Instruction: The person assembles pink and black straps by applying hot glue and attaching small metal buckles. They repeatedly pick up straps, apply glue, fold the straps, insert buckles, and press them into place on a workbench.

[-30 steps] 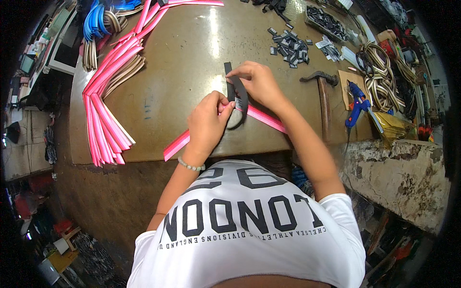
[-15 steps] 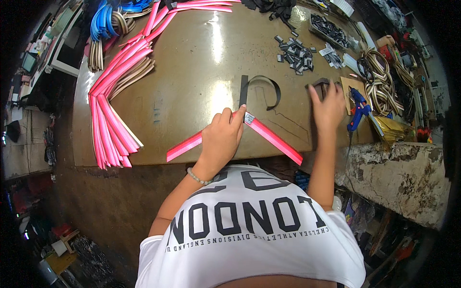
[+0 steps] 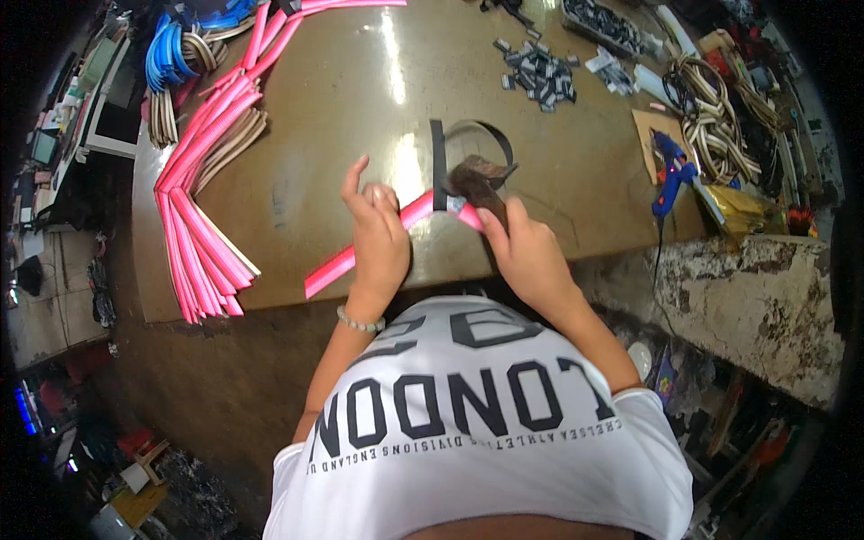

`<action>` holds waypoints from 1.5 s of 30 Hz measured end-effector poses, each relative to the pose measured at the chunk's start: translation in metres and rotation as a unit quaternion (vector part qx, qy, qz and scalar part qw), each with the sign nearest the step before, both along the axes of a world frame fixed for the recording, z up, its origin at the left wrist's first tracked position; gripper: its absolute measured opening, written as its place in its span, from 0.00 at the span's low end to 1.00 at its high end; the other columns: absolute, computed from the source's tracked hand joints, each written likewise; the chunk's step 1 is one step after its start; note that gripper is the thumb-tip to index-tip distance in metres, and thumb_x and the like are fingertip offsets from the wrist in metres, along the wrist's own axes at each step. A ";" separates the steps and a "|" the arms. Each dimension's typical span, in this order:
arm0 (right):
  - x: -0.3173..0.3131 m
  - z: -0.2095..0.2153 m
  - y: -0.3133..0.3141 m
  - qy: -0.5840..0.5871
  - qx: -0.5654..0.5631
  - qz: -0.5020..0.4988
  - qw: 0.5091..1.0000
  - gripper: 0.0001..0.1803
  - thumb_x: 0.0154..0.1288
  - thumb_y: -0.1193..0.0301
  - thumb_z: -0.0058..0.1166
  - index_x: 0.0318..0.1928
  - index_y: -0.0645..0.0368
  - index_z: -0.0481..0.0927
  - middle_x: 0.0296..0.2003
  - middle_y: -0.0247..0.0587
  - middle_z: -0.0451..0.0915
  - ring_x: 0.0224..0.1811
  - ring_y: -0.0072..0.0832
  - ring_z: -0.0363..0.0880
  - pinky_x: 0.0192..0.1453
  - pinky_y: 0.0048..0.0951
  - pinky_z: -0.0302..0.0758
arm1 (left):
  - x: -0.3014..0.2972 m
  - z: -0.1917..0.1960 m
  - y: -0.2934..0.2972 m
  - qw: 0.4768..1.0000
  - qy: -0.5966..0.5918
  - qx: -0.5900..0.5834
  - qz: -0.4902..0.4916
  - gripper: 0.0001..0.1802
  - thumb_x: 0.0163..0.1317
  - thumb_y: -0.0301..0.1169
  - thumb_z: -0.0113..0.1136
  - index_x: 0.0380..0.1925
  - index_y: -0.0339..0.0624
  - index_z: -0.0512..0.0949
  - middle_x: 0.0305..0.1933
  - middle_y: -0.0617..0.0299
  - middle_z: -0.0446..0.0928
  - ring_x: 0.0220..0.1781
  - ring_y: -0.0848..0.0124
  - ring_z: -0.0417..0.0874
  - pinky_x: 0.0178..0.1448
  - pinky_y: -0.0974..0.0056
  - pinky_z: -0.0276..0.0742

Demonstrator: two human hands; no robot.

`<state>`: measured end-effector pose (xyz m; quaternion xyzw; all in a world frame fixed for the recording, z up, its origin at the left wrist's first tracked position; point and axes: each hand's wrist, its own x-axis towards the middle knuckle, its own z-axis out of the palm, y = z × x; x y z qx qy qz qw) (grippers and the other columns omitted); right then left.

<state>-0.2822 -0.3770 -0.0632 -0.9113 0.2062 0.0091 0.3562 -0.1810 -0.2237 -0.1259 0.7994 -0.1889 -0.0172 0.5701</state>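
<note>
The hammer [image 3: 487, 196] is now sitting over the middle of the work, having moved in from the right side of the table [image 3: 333, 117], where the right hand [image 3: 533, 256] was reaching half a second ago. That hand is now gripping its dark handle, fingers closing around it. The left hand [image 3: 380, 241], earlier pressing at the joint, is lifting back leftward, its fingers standing apart and loosely curling. The pink strip [image 3: 331, 272] is lying bent near the table's front edge, passing beneath the left hand; whether they are touching, I cannot tell. The black strap [image 3: 438, 162] is still extending from the bend, its free end curling rightward behind the hammer.
</note>
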 end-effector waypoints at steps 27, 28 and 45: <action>-0.051 -0.043 -0.122 -0.097 -0.205 -0.267 0.937 0.23 0.73 0.54 0.50 0.52 0.62 0.77 0.41 0.61 0.82 0.43 0.58 0.81 0.46 0.49 0.76 | -0.005 0.022 0.002 0.993 -0.023 0.092 -0.077 0.12 0.58 0.30 0.64 0.43 0.41 0.82 0.32 0.57 0.76 0.31 0.63 0.79 0.37 0.60 0.76; -0.051 -0.043 -0.121 -0.066 -0.207 -0.265 0.939 0.23 0.73 0.54 0.50 0.52 0.61 0.77 0.42 0.61 0.82 0.43 0.58 0.81 0.46 0.49 0.76 | -0.006 0.024 0.009 0.991 -0.045 0.111 -0.056 0.13 0.58 0.31 0.66 0.43 0.41 0.83 0.37 0.56 0.76 0.39 0.61 0.79 0.45 0.59 0.75; -0.042 -0.039 -0.114 -0.034 -0.268 -0.231 0.934 0.22 0.73 0.54 0.50 0.53 0.58 0.77 0.43 0.56 0.83 0.43 0.56 0.81 0.46 0.48 0.76 | 0.083 0.085 0.018 0.966 -0.058 0.117 -0.221 0.08 0.64 0.28 0.62 0.39 0.35 0.82 0.34 0.49 0.83 0.36 0.62 0.86 0.42 0.62 0.78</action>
